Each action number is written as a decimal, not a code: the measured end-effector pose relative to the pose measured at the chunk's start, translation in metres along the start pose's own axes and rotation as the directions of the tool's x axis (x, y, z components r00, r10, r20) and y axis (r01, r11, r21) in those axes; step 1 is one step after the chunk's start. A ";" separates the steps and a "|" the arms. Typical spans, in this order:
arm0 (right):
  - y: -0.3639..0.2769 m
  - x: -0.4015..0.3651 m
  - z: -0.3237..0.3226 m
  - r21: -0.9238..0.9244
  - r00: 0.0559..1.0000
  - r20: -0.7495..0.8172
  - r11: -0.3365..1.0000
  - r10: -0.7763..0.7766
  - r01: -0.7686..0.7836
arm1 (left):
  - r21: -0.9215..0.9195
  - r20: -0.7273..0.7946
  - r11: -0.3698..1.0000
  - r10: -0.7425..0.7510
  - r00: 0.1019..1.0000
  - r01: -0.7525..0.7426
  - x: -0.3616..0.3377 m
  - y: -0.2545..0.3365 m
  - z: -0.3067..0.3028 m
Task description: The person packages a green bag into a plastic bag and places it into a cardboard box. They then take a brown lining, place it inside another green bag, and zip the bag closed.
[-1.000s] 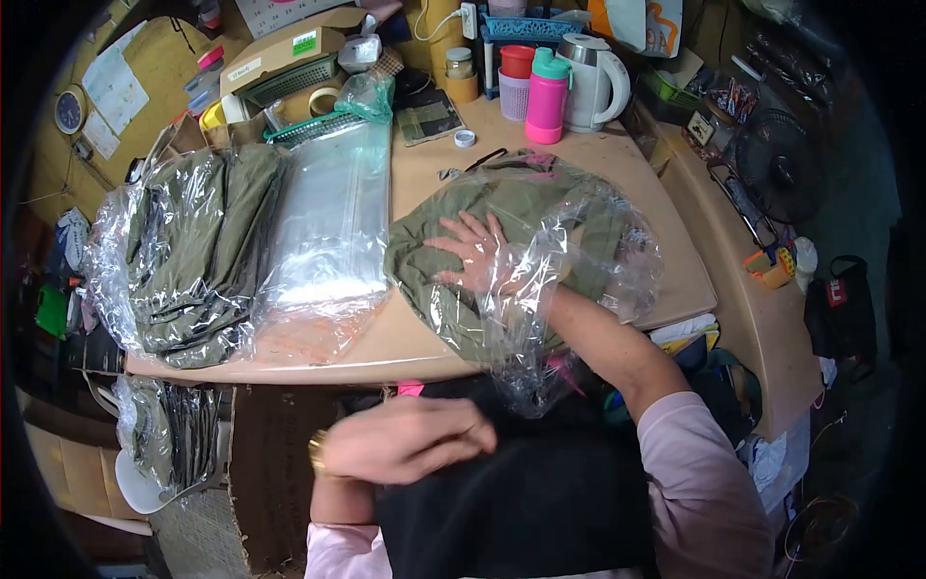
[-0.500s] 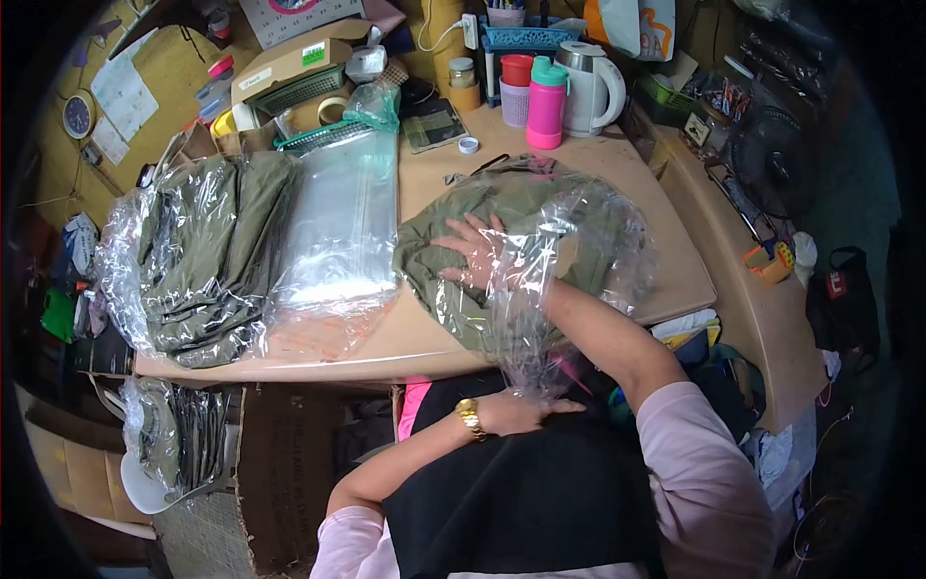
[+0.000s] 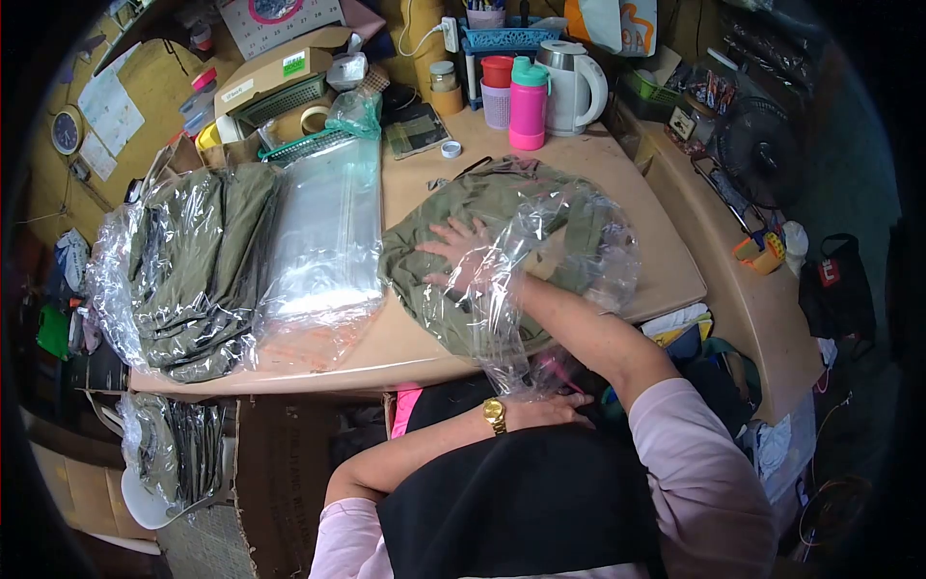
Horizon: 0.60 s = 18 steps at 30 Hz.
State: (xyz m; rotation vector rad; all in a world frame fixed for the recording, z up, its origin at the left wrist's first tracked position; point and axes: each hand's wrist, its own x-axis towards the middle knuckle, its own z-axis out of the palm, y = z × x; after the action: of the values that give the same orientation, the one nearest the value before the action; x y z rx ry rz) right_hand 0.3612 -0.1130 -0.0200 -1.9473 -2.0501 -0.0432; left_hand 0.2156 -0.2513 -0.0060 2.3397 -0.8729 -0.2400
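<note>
An olive-green folded garment (image 3: 434, 217) lies on the table inside a clear plastic bag (image 3: 617, 246). My right hand (image 3: 461, 253) rests on the garment with its fingers spread. Loose plastic crosses that wrist; whether the hand is under the film is hard to tell. My left hand (image 3: 548, 412), below a gold wristwatch (image 3: 494, 416), is low against the black apron (image 3: 521, 492). The bag's gathered end runs down to this hand and is held there, the fingers pointing right. Part of its grip is hidden.
Bagged olive garments (image 3: 198, 261) lie at the table's left, beside a stack of flat clear bags (image 3: 323, 236). At the back stand a pink bottle (image 3: 528, 111) and an electric kettle (image 3: 571, 87). A cardboard box (image 3: 280, 473) sits below the table's front edge.
The camera view has shifted slightly, so the table items appear a little farther left. My right hand stays spread on the garment, and the left stays at the bag's end.
</note>
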 end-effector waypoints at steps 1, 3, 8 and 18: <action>-0.002 0.000 -0.006 -0.018 0.999 0.040 1.000 0.012 -0.011 | -0.145 0.031 0.987 -0.066 0.997 0.070 0.001 0.005 -0.006; -0.003 0.002 -0.006 -0.014 0.999 0.042 1.000 0.022 -0.021 | -0.285 0.073 0.948 -0.125 0.989 0.141 0.005 0.015 -0.021; -0.007 0.001 -0.014 -0.001 0.996 0.083 0.999 0.042 -0.042 | 0.163 -0.017 0.986 0.039 0.999 -0.035 0.010 -0.014 0.003; -0.002 0.004 0.001 0.023 1.000 0.007 0.999 0.030 -0.030 | 0.087 0.042 0.948 -0.311 0.949 0.307 0.021 0.016 -0.020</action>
State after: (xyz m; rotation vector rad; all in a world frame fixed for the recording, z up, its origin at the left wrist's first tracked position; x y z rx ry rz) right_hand 0.3590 -0.1090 -0.0197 -1.9661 -2.0160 -0.0068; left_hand 0.2310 -0.2643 0.0207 2.5502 -0.5438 -0.4081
